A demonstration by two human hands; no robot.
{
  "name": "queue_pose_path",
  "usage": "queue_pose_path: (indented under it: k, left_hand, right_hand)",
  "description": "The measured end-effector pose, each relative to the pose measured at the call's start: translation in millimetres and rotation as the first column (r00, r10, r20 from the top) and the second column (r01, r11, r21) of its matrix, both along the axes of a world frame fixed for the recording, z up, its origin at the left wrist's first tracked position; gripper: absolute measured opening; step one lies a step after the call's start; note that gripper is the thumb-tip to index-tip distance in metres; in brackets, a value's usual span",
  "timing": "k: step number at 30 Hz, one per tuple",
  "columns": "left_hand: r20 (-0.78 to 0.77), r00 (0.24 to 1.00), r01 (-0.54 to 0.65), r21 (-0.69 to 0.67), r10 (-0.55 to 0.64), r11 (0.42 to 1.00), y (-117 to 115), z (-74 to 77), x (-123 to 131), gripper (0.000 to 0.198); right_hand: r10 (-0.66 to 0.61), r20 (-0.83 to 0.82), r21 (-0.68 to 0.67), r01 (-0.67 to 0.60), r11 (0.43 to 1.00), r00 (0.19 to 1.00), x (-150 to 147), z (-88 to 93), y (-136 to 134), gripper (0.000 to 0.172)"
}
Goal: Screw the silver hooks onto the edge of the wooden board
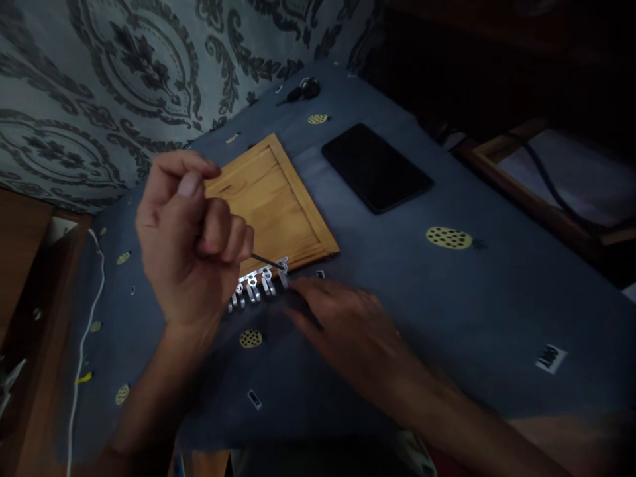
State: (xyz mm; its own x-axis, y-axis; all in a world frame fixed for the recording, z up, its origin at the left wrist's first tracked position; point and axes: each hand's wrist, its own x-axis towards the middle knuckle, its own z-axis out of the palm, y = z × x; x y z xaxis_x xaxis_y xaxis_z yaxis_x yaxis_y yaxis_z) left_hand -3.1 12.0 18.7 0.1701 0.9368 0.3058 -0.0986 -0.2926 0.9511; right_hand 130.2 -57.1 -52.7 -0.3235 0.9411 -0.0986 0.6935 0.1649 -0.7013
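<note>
My left hand [199,238] is closed around a thin dark-shafted tool [265,261]; its handle is hidden in the fist. The shaft's tip meets the right end of a silver hook rail [252,281]. That rail, with several metal hooks, lies along the near edge of a wooden board [268,199] with a raised frame. My right hand [348,318] rests low beside the rail's right end. Its index finger is stretched out at the last hook, and the thumb is apart from it. Whether the fingertip presses on the hook is hard to see. My left hand covers the board's left part.
A black tablet or phone [375,169] lies right of the board on the blue pineapple-print cloth [477,311]. Dark-handled scissors or a similar tool [303,89] lie near the patterned curtain [134,59]. A white cable [79,344] runs down the left edge.
</note>
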Motion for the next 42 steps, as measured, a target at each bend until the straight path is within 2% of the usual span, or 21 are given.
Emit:
queue_pose_path:
  k: [4, 13, 21, 28, 34, 42]
  left_hand:
    - [-0.038, 0.996, -0.081, 0.003, 0.081, 0.997, -7, 3.6, -3, 0.013]
    - [0.007, 0.984, -0.178, 0.037, 0.177, 0.983, -10, -9.7, 4, 0.019]
    - [0.030, 0.988, -0.151, 0.012, 0.150, 0.988, -9, -14.0, 6, 0.012]
    - [0.048, 0.990, -0.129, -0.020, 0.130, 0.991, -7, -17.5, 7, 0.016]
    - [-0.063, 0.998, 0.002, 0.042, 0.001, 0.999, -3, -16.5, 1, 0.017]
    - [-0.142, 0.985, 0.106, 0.046, -0.098, 0.993, 8, -17.3, -9, 0.022]
  right_hand:
    - [-0.011, 0.006, 0.013, 0.011, 1.000, 1.000, 1, -2.7, -2, 0.018]
    - [-0.015, -0.018, 0.090, 0.016, 0.996, 1.000, 2, -8.3, -3, 0.016]
    - [-0.022, -0.011, 0.046, 0.022, 0.999, 1.000, 1, -4.3, -2, 0.015]
    - [-0.016, -0.022, 0.094, 0.018, 0.995, 1.000, 2, -7.9, -3, 0.013]
    - [-0.013, -0.028, 0.060, 0.015, 0.998, 1.000, 2, -7.3, -3, 0.017]
    - [-0.008, -0.047, 0.072, 0.011, 0.997, 0.999, 3, -8.4, -3, 0.017]
